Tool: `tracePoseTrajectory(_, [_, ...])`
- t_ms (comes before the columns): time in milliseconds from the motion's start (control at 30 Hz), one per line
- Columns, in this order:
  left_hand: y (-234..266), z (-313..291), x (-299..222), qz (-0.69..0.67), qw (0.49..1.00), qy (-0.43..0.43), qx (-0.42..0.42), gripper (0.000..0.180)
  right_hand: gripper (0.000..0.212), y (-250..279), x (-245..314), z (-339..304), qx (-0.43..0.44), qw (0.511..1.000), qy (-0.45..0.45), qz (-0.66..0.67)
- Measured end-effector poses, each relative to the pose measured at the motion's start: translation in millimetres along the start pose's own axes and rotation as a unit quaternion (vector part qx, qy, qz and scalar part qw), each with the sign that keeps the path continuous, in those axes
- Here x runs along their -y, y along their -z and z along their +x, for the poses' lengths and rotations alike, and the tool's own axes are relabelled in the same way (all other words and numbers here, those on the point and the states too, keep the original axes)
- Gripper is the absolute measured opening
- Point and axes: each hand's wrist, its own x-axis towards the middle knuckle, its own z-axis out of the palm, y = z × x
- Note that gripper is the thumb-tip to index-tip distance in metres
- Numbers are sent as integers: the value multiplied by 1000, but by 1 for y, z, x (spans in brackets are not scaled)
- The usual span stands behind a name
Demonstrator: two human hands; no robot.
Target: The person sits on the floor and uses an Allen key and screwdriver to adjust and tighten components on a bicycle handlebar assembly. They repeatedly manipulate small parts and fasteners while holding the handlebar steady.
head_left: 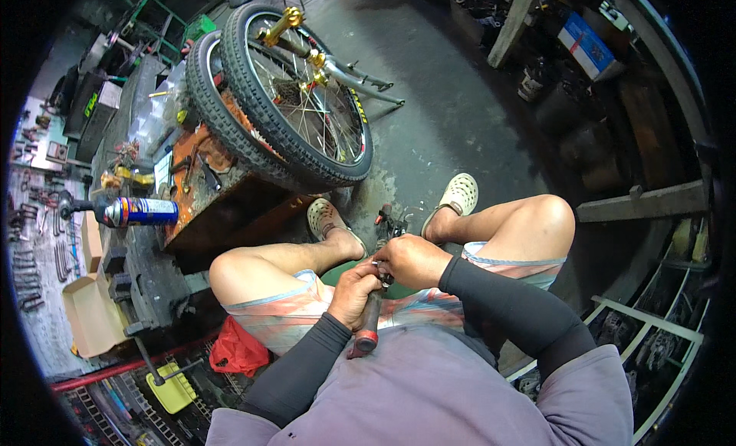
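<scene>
My left hand is closed around a dark bar with a red-ringed end, which looks like a bicycle handlebar with its grip. The grip end points back toward my body. Just ahead of it, my right hand has its fingers bent over a small metallic part on the bar, by the left fingertips. What exactly the right fingers pinch is hidden. Dark and red parts show beyond my hands, between my feet; I cannot tell whether they join the bar.
Two bicycle wheels with knobby tyres lean by an orange-stained workbench at the left. A blue spray can, an open cardboard box and hand tools lie there. A metal rack stands right; a red bag is beside my left thigh.
</scene>
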Motion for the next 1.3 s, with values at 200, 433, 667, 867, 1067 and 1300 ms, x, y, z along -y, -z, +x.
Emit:
tracePoseTrajectory(200, [11,-5,-8,-6,1000,23,-8,33,25,-13,5,-12,-69,997,4,45])
tracePoseTrajectory(433, [32,-6,-14,39,998,56,-11,29,27,-25,18,-11,-60,997,-13,53])
tracePoseTrajectory(667, [30,-5,-20,29,997,57,32,19,20,-35,5,-2,-96,995,11,19])
tracePoseTrajectory(867, [32,-2,-20,63,994,44,82,20,23,-32,4,-6,-66,997,2,27])
tracePoseTrajectory(1067, [39,10,-36,256,953,22,164,26,19,-41,1,-14,-109,994,-2,29])
tracePoseTrajectory(1300, [17,8,-48,327,934,85,116,35,24,-36,5,-15,-121,991,-17,50])
